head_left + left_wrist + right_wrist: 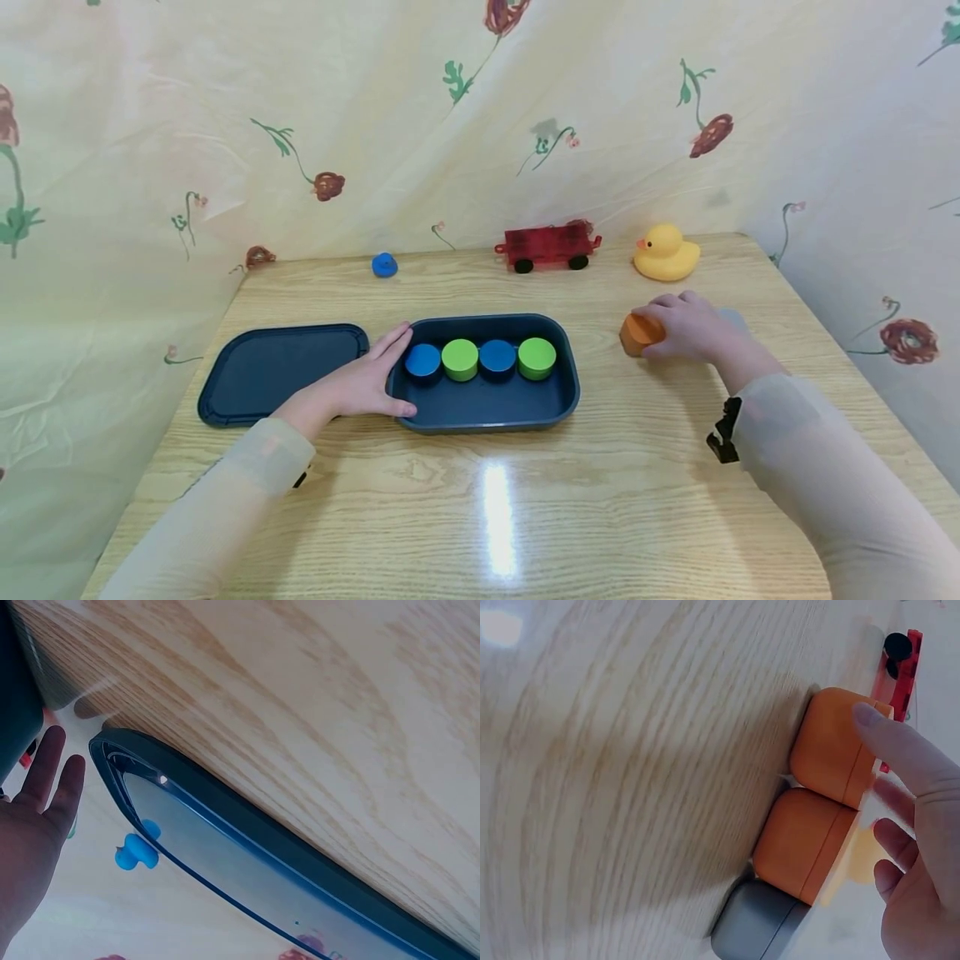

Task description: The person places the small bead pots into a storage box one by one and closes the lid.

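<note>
**Orange canister gripped at three o'clock**

Head: Above a wood-grained worktop, near flower-patterned sheeting, the right hand gripped a smooth, round orange canister, toward three o'clock from a dark tray. The left hand, spread, touched the tray's nine o'clock end.

Left wrist: A glossy, rimmed panel.

Right wrist: Canister upright; another orange canister, then a grey one, toward seven.

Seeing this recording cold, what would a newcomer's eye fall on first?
Likely the four bright blue and green pots lined up inside the dark tray near the head view's middle. Next, the right grip on an orange pot right of the tray, with the yellow duck behind.
</note>
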Action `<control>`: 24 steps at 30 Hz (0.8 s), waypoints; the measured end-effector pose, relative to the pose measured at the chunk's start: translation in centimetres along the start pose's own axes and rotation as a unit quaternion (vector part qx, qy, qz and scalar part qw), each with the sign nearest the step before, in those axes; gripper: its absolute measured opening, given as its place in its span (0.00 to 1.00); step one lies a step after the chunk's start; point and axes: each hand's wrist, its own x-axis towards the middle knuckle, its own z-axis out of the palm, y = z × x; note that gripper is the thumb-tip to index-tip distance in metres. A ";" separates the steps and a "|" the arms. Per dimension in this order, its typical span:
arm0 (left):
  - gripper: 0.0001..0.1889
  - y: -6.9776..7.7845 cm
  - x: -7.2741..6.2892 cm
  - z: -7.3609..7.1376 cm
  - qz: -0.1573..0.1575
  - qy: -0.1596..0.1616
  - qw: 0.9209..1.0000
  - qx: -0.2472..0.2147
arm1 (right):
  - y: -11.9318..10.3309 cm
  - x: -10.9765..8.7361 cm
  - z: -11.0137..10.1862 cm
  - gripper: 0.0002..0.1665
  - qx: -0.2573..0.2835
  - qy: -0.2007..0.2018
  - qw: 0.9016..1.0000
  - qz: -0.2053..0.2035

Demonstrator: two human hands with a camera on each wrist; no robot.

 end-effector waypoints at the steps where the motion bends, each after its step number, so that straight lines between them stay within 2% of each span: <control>1: 0.60 0.0 0.0 0.0 0.000 0.000 1.000 0.000 | 0.1 0.0 0.1 0.37 0.000 0.001 1.000 0.002; 9: 0.60 0.1 0.0 -0.1 -0.001 -0.003 1.000 0.007 | 0.1 -0.2 0.6 0.33 0.000 0.025 1.000 -0.007; 16: 0.60 0.1 0.0 0.0 0.001 -0.001 1.000 0.008 | -0.5 -0.2 0.1 0.31 0.032 0.033 0.999 -0.011; 19: 0.60 0.1 -0.1 0.0 -0.001 -0.002 1.000 0.006 | -0.8 -0.2 -0.3 0.31 0.041 0.046 0.998 -0.024; 24: 0.59 0.2 0.0 0.0 -0.002 -0.003 1.000 0.005 | -1.6 0.1 -1.0 0.30 0.029 0.091 0.993 -0.067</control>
